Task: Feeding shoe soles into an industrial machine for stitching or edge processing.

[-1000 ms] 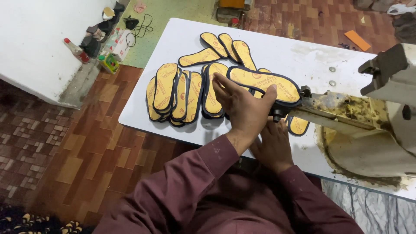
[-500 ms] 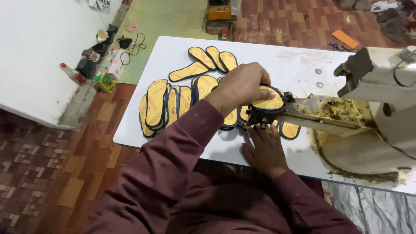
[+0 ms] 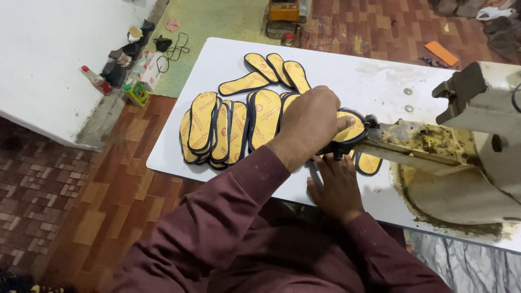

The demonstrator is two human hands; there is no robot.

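The left hand (image 3: 309,122) lies curled, palm down, over a yellow insole with a black rim (image 3: 350,129), pressing it onto the grimy metal arm of the machine (image 3: 418,144) above the middle of the white surface (image 3: 347,76); the right hand (image 3: 336,187) rests flat with fingers spread near the surface's near edge, just below that arm, holding nothing that can be seen. A stack of similar yellow insoles (image 3: 217,130) lies overlapped toward the left edge; three more insoles (image 3: 279,68) fan out near the far edge.

White table (image 3: 217,65) on brown brick-patterned floor (image 3: 65,184) beside green mat (image 3: 217,27).
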